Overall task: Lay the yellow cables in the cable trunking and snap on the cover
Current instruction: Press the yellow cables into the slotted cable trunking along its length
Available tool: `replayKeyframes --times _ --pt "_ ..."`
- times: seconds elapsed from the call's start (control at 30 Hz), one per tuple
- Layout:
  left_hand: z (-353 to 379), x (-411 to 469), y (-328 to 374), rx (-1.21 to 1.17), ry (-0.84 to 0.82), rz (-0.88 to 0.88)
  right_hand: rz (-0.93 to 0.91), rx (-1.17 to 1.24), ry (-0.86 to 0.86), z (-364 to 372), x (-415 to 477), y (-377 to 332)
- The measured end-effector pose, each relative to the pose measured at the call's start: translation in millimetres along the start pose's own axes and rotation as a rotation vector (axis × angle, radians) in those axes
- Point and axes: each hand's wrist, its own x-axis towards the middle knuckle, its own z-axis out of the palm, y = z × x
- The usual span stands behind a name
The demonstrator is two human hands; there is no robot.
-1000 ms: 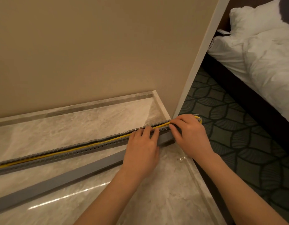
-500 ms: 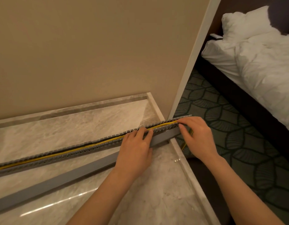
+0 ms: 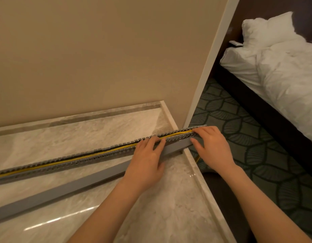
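Observation:
The grey slotted trunking (image 3: pixel 92 155) lies on the marble floor, running from the left edge to the wall corner. The yellow cables (image 3: pixel 102 152) lie inside it along its length. A short yellow end (image 3: pixel 197 159) hangs down past the floor's edge under my right hand. The flat grey cover (image 3: pixel 78 186) lies loose on the floor just in front of the trunking, parallel to it. My left hand (image 3: pixel 146 160) rests with straight fingers on top of the trunking. My right hand (image 3: pixel 213 146) presses on the trunking's right end, its thumb near the cover's end.
A beige wall (image 3: pixel 99 58) stands right behind the trunking, ending in a white corner trim (image 3: pixel 209 64). The marble floor (image 3: pixel 151 216) ends at a raised edge, with patterned carpet (image 3: pixel 257 155) to the right. A bed with white linen (image 3: pixel 283 71) stands at the far right.
My right hand has let the cable end drop and moved onto the trunking's right end. The cable now lies flatter in the channel. My left hand stays on the trunking.

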Motion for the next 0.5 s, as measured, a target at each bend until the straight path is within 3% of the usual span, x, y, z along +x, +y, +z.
replayKeyframes --times 0.13,0.3,0.5 --pt "1.4 -17.6 -8.8 -0.04 0.007 0.023 -0.02 -0.006 0.098 -3.6 -2.6 -11.3" --pt "-8.2 -37.9 -5.1 -0.074 0.124 0.049 -0.159 0.099 0.063 3.3 0.5 -52.5" --pt "-35.0 -82.9 -33.4 -0.157 0.31 -0.214 -0.45 0.132 -0.114 15.4 6.2 -137.7"
